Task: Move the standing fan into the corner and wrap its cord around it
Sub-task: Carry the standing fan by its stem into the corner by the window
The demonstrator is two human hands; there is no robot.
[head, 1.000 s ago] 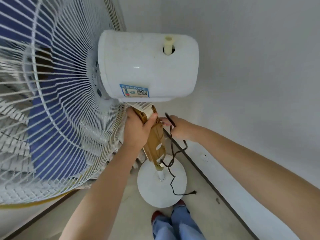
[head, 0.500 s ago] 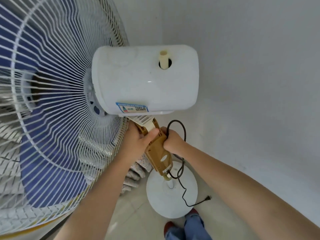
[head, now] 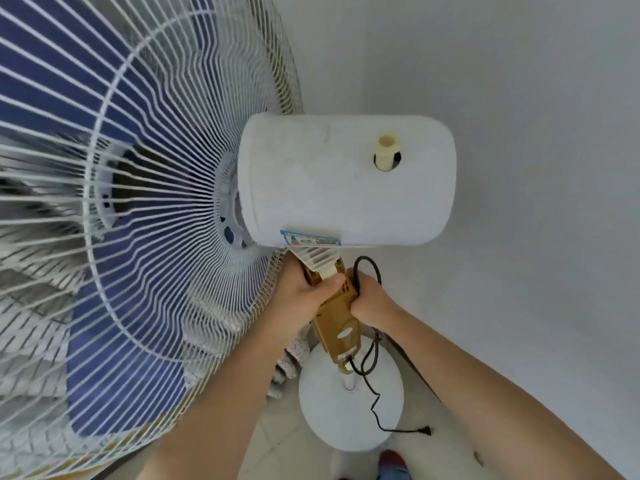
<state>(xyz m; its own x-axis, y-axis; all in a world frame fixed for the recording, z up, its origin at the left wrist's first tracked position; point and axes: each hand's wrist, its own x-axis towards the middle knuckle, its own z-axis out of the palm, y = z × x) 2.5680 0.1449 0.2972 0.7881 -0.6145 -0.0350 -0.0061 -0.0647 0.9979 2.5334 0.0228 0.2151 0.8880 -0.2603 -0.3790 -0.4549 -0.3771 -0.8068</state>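
Standing fan (head: pixel 346 181) sits in the white-walled corner, its round base (head: pixel 325 420) on pale tile; my left hand (head: pixel 304 299) grips its tan neck (head: pixel 337 323), right hand (head: pixel 370 299) clenches the black cord (head: pixel 375 403)

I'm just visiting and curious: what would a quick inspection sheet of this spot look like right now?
Surface: pale tiled floor; round white fan base stands on it.
Job's things: standing fan; white motor housing, wire grille, tan neck.
Clutter: patterned cloth beside the base.
Grippers: left hand grips the neck; right hand holds the cord against it.
Cables: black cord loops at the neck; plug lies past the base's edge.
Surroundings: white walls meeting in a corner.
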